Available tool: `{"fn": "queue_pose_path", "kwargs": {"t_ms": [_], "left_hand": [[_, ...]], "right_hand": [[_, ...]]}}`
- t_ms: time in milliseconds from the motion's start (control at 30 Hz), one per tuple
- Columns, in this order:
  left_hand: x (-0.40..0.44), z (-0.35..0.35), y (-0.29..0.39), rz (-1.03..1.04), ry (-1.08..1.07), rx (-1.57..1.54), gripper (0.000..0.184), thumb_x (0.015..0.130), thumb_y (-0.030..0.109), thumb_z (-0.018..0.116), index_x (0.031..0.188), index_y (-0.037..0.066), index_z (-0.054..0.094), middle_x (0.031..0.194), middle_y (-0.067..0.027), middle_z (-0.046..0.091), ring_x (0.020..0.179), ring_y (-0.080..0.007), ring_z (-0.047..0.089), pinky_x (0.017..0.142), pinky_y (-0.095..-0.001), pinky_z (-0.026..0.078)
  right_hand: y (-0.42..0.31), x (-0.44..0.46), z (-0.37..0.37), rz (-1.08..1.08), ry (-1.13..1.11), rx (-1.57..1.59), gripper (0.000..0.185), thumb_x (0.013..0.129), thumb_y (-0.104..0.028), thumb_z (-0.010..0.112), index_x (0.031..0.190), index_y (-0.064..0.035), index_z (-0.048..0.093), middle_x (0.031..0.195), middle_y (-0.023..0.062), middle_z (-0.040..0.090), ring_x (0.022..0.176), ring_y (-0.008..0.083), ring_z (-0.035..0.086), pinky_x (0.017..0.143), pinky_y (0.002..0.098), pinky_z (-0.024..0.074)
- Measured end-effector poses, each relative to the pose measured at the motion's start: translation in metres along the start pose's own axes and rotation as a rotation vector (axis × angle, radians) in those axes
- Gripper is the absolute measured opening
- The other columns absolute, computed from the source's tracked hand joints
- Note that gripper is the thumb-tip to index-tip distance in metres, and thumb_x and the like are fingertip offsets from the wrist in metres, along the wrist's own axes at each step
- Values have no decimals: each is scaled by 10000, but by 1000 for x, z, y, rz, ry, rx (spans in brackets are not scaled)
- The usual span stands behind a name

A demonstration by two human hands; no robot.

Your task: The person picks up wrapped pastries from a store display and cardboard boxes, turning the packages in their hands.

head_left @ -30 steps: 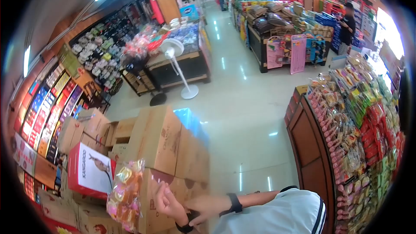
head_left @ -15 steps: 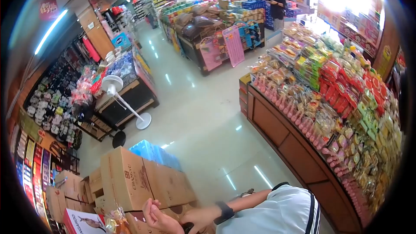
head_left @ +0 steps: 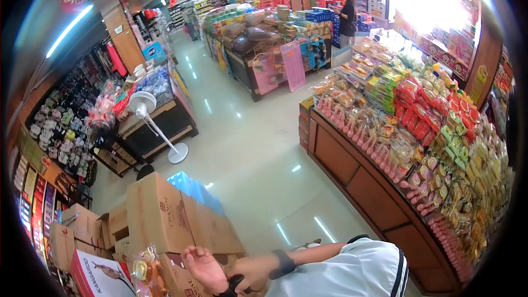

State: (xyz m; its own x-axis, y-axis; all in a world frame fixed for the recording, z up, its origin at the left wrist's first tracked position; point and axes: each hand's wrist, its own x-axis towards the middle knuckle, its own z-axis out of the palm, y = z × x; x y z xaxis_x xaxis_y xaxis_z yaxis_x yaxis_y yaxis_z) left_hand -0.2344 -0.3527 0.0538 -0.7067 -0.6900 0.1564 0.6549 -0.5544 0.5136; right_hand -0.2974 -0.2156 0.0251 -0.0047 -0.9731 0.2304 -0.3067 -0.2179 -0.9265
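Observation:
My left hand is raised at the bottom centre, palm turned up, its fingers loosely curled and apart with nothing in them. A black wristband is around my left wrist. My right hand reaches across from the right, its fingers closed on that band; the fingertips are partly hidden. Another dark band circles my right wrist, below a white sleeve. Just behind my left hand stands a large brown carton. A clear bag of packaged food lies to the left.
A red and white Kangaroo box and more cartons are at lower left. Blue-wrapped packs stand behind the large carton. A white fan is beyond. At right is a snack counter. A person stands far back.
The view has shifted slightly. My left hand has turned and risen a little, showing more palm and fingers. More of the black band shows, with my right hand still at it.

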Motion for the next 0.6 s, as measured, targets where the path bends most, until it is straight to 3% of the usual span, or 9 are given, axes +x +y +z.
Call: {"fn": "queue_pose_path", "kwargs": {"t_ms": [33,167,200,300,333,433,500,600], "left_hand": [[-3,-5,8,-72,-51,-126,175,1040,169,546,1132,58,645,1095,-59,646,845,-176,571,742,-328,491],[-7,-31,37,-256,-279,-569,230,1085,218,505,1186,55,632,1060,-36,632,840,-163,574,711,-306,485],[-10,-31,41,-230,-259,-559,251,1089,243,493,1174,50,629,989,-30,625,838,-170,578,713,-313,484],[-20,-41,35,-27,6,109,244,1080,239,513,1163,37,621,946,-30,630,812,-170,577,717,-321,482],[-23,-26,35,22,25,490,229,1066,204,530,1122,12,641,928,-43,657,815,-165,594,747,-318,490],[-33,-11,30,130,110,962,216,1045,150,523,1062,-18,658,961,-105,698,849,-189,630,793,-328,515],[-35,-13,29,80,88,930,207,1038,108,521,1043,-40,664,974,-109,708,871,-195,648,830,-326,525],[-41,-17,24,-6,85,860,185,1034,90,537,1060,-42,663,987,-107,714,896,-204,661,849,-324,533]], "right_hand": [[-6,2,3,44,-43,-14,438,914,-355,782,1100,32,695,984,260,718,893,361,697,789,436,543],[-5,11,36,104,56,-13,384,884,-345,755,1086,-27,678,884,199,720,827,396,679,710,460,521],[-10,12,39,90,86,-22,364,877,-327,758,1077,-33,683,868,195,720,815,398,679,701,463,519],[-15,14,47,121,39,-23,362,881,-288,761,1090,-7,668,897,202,722,823,388,681,704,453,516],[-8,14,53,132,23,-34,367,883,-280,762,1095,2,662,913,206,723,829,386,681,709,450,516],[-5,10,62,165,6,-10,376,884,-255,766,1117,18,652,953,206,727,864,364,690,750,440,525],[-1,5,70,164,50,53,377,872,-291,769,1106,-12,671,931,197,731,879,387,695,756,456,533],[10,-2,86,198,147,88,355,870,-237,772,1115,2,678,932,204,730,855,372,696,755,435,537]]}}
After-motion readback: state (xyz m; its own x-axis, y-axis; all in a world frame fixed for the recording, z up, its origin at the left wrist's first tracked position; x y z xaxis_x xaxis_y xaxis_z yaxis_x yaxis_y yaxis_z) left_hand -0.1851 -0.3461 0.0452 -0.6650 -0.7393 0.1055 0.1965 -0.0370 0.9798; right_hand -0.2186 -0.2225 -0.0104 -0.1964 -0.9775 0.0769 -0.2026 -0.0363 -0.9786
